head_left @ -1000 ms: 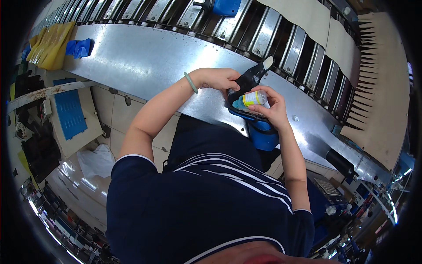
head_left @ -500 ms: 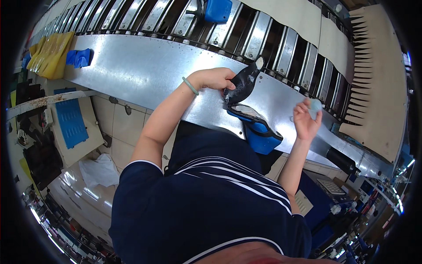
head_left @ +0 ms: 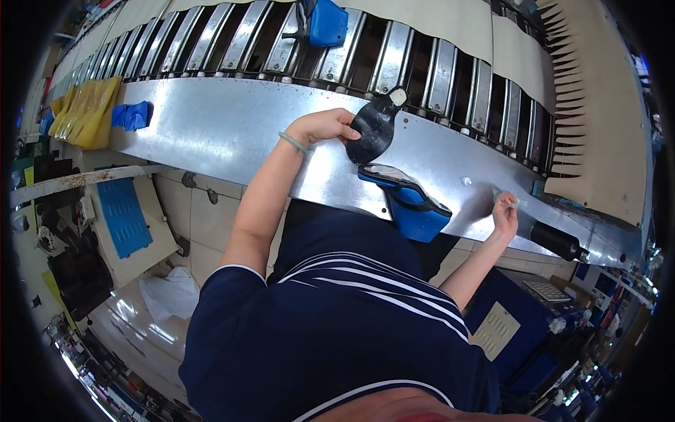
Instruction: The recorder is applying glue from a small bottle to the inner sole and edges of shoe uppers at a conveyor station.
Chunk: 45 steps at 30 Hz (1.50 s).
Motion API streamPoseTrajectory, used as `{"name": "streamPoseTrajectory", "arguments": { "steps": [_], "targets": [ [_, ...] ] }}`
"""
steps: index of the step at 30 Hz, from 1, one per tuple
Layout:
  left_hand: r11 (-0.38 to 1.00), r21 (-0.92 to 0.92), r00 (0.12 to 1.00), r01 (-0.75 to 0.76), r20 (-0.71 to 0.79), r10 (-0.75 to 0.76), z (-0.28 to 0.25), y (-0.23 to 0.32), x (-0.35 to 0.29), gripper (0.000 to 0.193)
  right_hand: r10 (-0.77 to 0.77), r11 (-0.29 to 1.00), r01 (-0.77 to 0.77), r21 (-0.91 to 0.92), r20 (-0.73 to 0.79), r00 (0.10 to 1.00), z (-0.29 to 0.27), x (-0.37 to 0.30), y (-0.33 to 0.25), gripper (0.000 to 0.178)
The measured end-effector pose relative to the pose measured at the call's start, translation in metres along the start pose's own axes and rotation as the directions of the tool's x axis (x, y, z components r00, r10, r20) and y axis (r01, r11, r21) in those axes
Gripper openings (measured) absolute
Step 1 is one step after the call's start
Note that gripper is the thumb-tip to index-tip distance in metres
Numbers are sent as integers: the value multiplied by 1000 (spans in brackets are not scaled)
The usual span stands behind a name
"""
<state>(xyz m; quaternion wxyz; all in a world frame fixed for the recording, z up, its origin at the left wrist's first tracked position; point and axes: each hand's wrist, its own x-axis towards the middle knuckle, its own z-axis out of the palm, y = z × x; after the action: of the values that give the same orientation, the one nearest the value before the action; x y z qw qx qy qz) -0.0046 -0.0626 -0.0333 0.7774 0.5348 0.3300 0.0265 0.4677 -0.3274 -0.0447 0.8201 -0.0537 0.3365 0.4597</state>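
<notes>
My left hand [head_left: 322, 127] pinches a black shoe sole [head_left: 374, 130] by its edge, above the metal ledge. One end of the sole carries a pale, whitish patch. Just nearer to me rests a blue shoe upper [head_left: 420, 216] with black trim, its pale underside partly turned up, overhanging the ledge's front edge. Off to the right, my right hand [head_left: 504, 216] is low over the metal with fingers closed on a small pale translucent piece [head_left: 517, 202], too blurred to name.
A roller conveyor [head_left: 281, 42] runs behind the metal ledge [head_left: 211, 116]; another blue shoe upper [head_left: 328, 24] sits on it. Yellow plastic sheets [head_left: 95, 112] and small blue pieces [head_left: 131, 116] lie left. A black cylinder [head_left: 555, 240] and a fringed beige curtain [head_left: 605, 112] are right.
My right hand has come down and nearer to the ledge's right end, its fingers drawing together. The black sole has turned in my left hand, showing more of its flat face.
</notes>
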Motion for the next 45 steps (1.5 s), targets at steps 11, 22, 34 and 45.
{"name": "streamPoseTrajectory", "arguments": {
  "steps": [11, 22, 34, 45],
  "targets": [
    [984, -146, 994, -105, -13, 104, -2, -12, -11, 30, -61, 996, 59, -66, -27, 998, 6, -15, 14, 34],
    [976, -173, 991, -134, -47, 127, 3, -11, -15, 28, -289, 922, 256, -291, -75, 954, -1, -71, 21, 51],
    [965, 261, 994, 5, -103, 22, -36, 59, -106, 28, 370, -444, 741, -504, 650, 664, -15, -138, 212, 36],
    [672, 303, 712, 676, -503, -489, -173, -11, -254, 33, 388, -392, 682, -618, 561, 731, 0, -102, 205, 26]
  ]
}}
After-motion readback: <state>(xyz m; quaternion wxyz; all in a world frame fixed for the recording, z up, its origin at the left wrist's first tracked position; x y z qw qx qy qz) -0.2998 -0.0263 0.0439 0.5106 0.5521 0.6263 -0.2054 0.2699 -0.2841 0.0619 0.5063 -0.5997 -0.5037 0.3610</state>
